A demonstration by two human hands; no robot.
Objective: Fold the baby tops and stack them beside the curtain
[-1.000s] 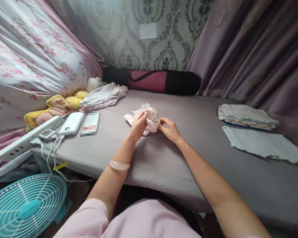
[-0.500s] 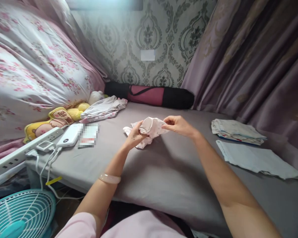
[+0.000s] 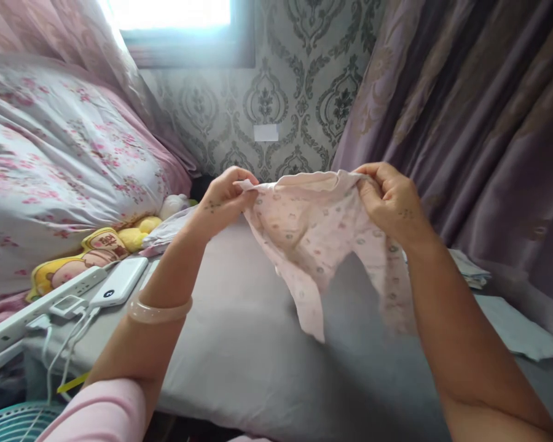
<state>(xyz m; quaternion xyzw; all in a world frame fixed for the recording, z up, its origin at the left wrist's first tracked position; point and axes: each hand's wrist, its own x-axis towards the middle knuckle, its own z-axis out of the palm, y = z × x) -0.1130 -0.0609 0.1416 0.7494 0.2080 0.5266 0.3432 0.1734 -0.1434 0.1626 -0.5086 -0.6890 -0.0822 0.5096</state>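
Small pale pink baby pants (image 3: 304, 221) with a scattered print hang in the air above the grey bed sheet (image 3: 239, 331). At the upper left, my left hand (image 3: 228, 199) pinches a corner of the waistband. My right hand (image 3: 389, 199) grips the opposite end of the waistband between thumb and fingers. The waist is stretched between both hands, and the two legs dangle apart, the right one blurred and partly behind my forearm.
On the left lie a white power bank (image 3: 120, 282), a power strip (image 3: 41, 313) with cables, and a yellow plush toy (image 3: 83, 258). Folded cloths (image 3: 470, 267) and a flat white cloth (image 3: 520, 328) are at right. A teal fan (image 3: 18, 420) stands at lower left.
The bunched pink garment has been lifted and spread out, its legs now hanging down. Both hands have moved up and apart. My view has tilted upward, showing more of the window.
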